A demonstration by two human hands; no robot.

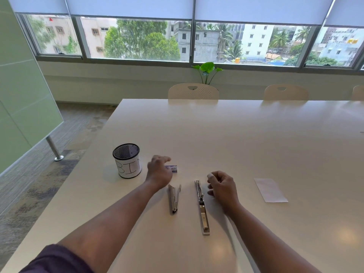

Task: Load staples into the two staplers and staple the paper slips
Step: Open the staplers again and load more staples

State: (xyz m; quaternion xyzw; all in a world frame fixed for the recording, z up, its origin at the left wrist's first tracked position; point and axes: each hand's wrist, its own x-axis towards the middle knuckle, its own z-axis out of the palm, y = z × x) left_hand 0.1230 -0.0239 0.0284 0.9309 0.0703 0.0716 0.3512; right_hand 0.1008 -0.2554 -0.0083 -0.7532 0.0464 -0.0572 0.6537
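Worktop (pixel 256 138): long, pale, glossy; task items grouped near the front-left corner. Mesh cup (pixel 127 160) with a paper wrap marked "BIN" stands left of the group. Paper slip (pixel 270 190) lies flat, well apart to the right; thin, limp, likely to slide on the gloss, so best pinched at an edge. Right stapler (pixel 201 205): folded fully open, lying lengthwise, magazine channel exposed. Left stapler (pixel 174 198): partly open in a narrow V, just beside the left wrist. Both look like rigid metal, light, with sprung hinges; judgement: hold by the base sides, keep clear of the channel. Left hand (pixel 158 172): reaches over the staple box (pixel 172 168), fingers (pixel 164 159) loosely spread, touching or about to touch the box; actual contact cannot be told, most of the box is hidden. Right hand (pixel 221 186): beside the open stapler's far end, fingers curled loosely, holding nothing visible. Staple box is small card, light; staple strips inside are presumably brittle, snap if bent, so take them by the long sides. Loading not yet begun, as judged
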